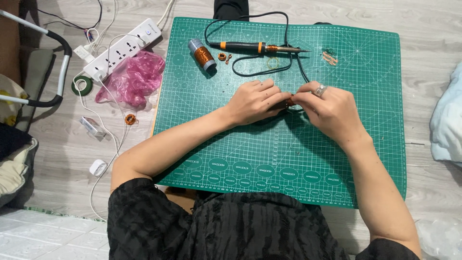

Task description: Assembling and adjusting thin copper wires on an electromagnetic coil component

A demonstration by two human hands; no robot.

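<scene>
My left hand (256,100) and my right hand (328,110) meet over the middle of a green cutting mat (284,154). Together their fingertips pinch a small copper-coloured coil (290,100), mostly hidden between them. My right hand wears a ring. Farther back on the mat lie a soldering iron (257,47) with a black and orange handle, a spool of copper wire (202,54), two small copper coils (224,57) and a thin yellowish wire loop (273,62).
The iron's black cable (250,67) loops across the mat toward my hands. Small copper bits (329,57) lie at the back right. Left of the mat on the wood floor are a white power strip (122,48), a pink plastic bag (132,79), green tape (82,85) and another coil (130,119).
</scene>
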